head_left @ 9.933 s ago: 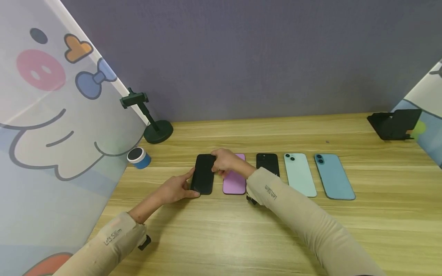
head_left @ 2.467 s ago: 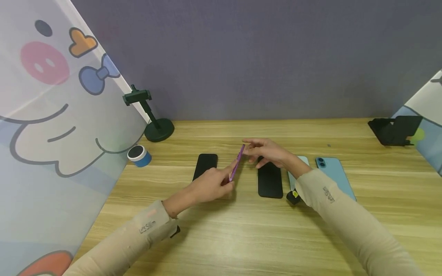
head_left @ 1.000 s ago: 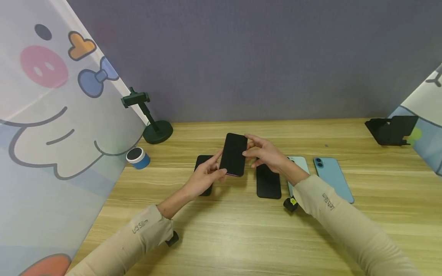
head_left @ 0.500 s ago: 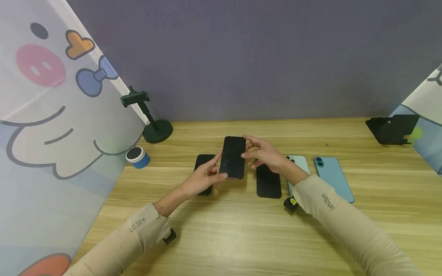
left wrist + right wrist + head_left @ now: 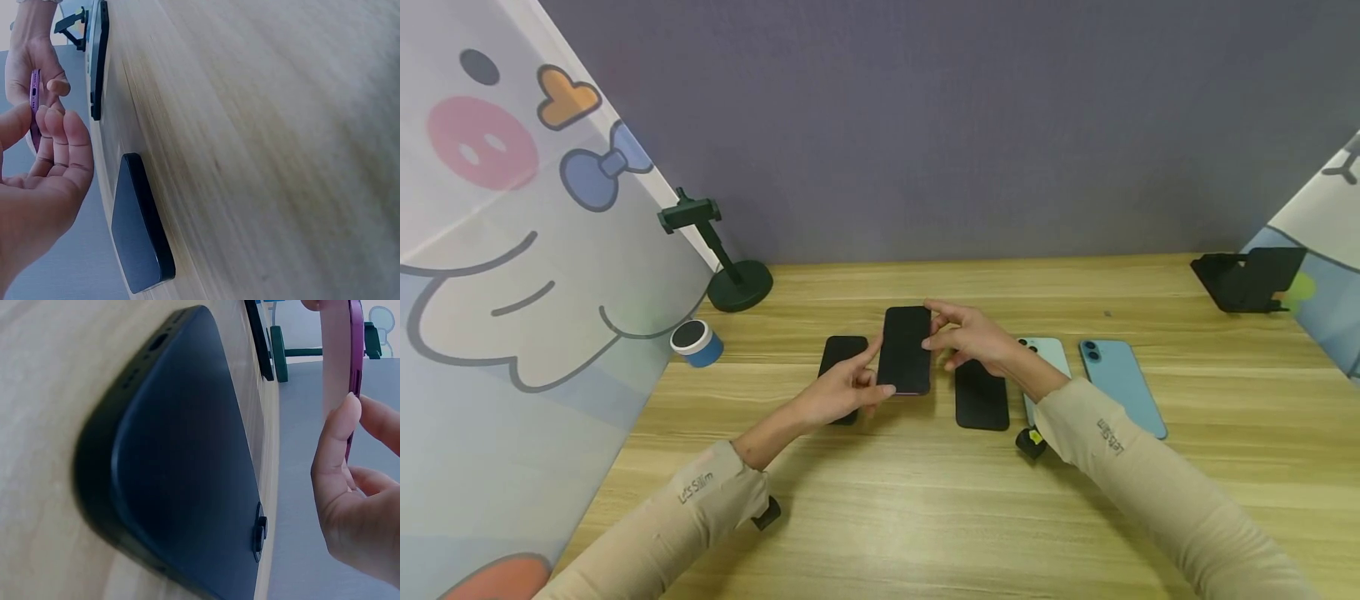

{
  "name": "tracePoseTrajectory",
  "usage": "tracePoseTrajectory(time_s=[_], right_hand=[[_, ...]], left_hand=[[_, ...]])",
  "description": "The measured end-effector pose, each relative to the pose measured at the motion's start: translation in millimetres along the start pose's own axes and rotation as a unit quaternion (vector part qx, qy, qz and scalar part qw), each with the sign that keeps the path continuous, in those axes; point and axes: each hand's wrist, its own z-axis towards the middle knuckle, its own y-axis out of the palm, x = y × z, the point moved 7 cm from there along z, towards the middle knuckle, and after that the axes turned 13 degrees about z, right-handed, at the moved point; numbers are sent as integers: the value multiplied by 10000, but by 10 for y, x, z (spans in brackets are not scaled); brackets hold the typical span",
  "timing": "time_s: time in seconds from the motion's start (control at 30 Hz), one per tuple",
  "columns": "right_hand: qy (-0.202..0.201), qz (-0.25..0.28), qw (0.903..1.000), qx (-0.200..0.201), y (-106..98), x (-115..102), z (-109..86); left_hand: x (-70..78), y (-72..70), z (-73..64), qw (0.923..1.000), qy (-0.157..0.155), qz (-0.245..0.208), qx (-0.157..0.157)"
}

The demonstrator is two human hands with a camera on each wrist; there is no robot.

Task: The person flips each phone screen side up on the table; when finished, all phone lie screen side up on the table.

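Note:
Both hands hold a purple-edged smartphone (image 5: pixel 905 350) in the air above the table, its dark screen facing up in the head view. My left hand (image 5: pixel 838 390) grips its left edge and lower left corner, thumb at the bottom. My right hand (image 5: pixel 973 337) pinches its right edge near the top. In the right wrist view the phone's purple side (image 5: pixel 356 350) shows edge-on between thumb and finger. A black phone (image 5: pixel 842 348) lies partly hidden behind my left hand. Another black phone (image 5: pixel 982 400), with a camera bump (image 5: pixel 259 532), lies under my right hand.
To the right lie a pale green phone (image 5: pixel 1047 354), partly covered by my right forearm, and a blue phone (image 5: pixel 1123 387). A dark green phone stand (image 5: pixel 740 286) and a blue-and-white jar (image 5: pixel 697 343) stand at left. A black folding stand (image 5: pixel 1251 279) sits back right.
Earlier both hands were at the left black phone while the purple phone lay back up. It has since been lifted and turned screen up; lately it has dropped slightly toward me.

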Motion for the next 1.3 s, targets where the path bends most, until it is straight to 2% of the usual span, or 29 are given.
tracePoseTrajectory(time_s=[0.2,0.57,0.93,1.3], right_hand=[[187,14,9997,-124,23,69,21],[689,-143,9974,-137,64,158,16],[881,-305,9955,-185,59,202,27],[937,-576,9934,-339,66,231,70]], left_hand=[[4,22,-17,9998,-53,2,-212],[-54,91,-18,9973,-559,53,-481],[-89,148,23,9960,-679,93,-575],[-83,179,27,9933,-1017,53,-540]])
